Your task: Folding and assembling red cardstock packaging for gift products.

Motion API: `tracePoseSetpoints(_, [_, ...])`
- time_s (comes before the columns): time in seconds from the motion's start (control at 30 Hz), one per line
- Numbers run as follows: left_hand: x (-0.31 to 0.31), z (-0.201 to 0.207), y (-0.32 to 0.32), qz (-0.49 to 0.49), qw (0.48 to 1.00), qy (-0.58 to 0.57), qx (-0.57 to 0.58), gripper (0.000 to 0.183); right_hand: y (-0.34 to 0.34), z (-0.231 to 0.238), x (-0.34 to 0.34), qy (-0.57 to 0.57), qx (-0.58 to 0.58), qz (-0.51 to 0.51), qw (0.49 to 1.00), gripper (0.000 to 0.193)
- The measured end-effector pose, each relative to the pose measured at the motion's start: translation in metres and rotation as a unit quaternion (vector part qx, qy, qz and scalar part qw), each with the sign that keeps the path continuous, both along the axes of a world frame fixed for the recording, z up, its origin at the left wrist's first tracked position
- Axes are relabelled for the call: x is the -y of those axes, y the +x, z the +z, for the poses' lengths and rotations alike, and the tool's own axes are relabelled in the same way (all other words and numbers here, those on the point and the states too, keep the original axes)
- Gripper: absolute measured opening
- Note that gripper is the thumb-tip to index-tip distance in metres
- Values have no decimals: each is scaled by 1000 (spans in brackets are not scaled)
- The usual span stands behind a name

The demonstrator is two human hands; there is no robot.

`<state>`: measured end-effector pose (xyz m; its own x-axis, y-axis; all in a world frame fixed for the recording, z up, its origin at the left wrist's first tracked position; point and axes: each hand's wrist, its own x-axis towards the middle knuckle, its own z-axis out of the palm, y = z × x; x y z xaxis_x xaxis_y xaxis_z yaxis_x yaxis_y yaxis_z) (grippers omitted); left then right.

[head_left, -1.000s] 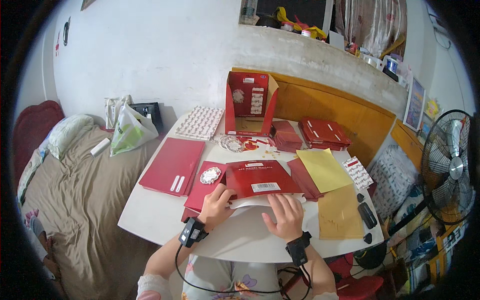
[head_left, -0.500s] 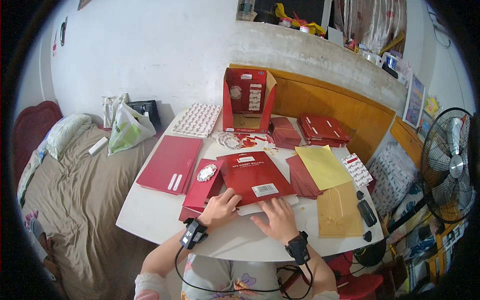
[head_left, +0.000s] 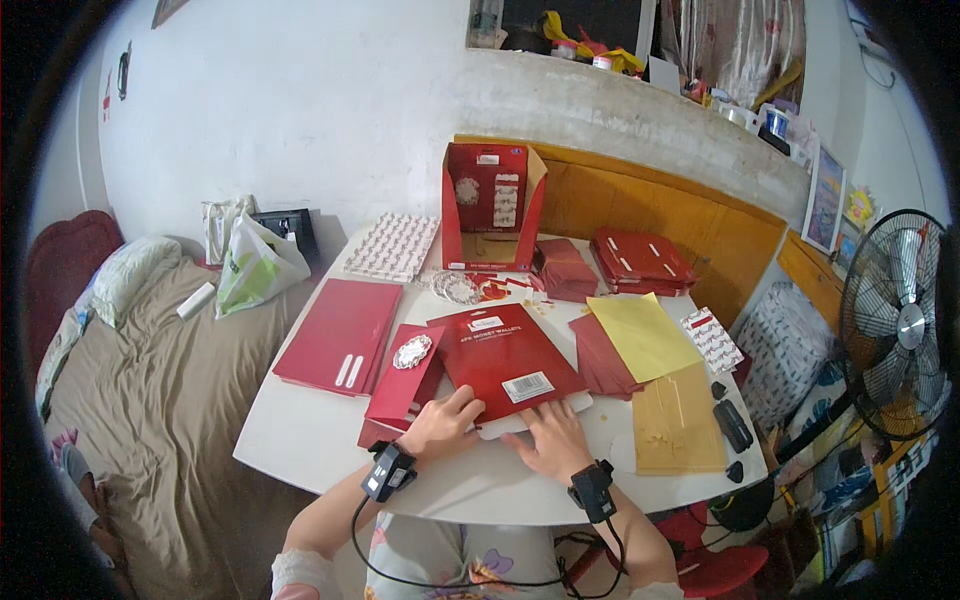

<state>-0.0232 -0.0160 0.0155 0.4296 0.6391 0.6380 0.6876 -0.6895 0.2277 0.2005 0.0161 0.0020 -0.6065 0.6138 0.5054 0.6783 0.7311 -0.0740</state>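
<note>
Since the earlier frames, both hands have come closer together at the near edge of the red card, and the card now lies a little more turned, its barcode corner pointing toward the right hand.

The white table (head_left: 300,440) carries everything. On its left part lies a large red folder (head_left: 340,335) with two white strips. At the back stands an open red box (head_left: 490,205), and beside it on the right is a stack of red packs (head_left: 640,260). A yellow sheet (head_left: 645,335) and a brown envelope (head_left: 675,425) lie on the right side.

The red card (head_left: 505,355) is in the middle of the table, just in front of the person, and it lies over a white sheet (head_left: 515,422). A smaller red envelope (head_left: 405,385) with a silver ornament is just beside it on the left.

The left hand (head_left: 440,425) rests on the near corner of the red card, fingers bent and pressing it. The right hand (head_left: 555,440) lies flat, fingers spread, on the white sheet, touching the card's edge. Neither hand closes around anything.
</note>
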Motion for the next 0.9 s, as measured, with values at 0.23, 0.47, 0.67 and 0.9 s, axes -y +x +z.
tracePoseSetpoints(0.23, [2, -2, -3, 15, 998, -56, -38, 42, 1, -4, -6, -39, 17, 20, 999, 63])
tracePoseSetpoints(0.47, [3, 5, -1, 4, 992, -56, -112, 69, 3, -13, -7, -46, 71, 10, 996, 66])
tracePoseSetpoints(0.67, [0, 5, 2, -27, 993, -56, -104, 68, 2, -14, -7, -38, 68, 17, 997, 68])
tracePoseSetpoints(0.9, [-23, -12, 14, -82, 983, -141, -89, 65, 4, -10, -1, -120, 109, -2, 987, 66])
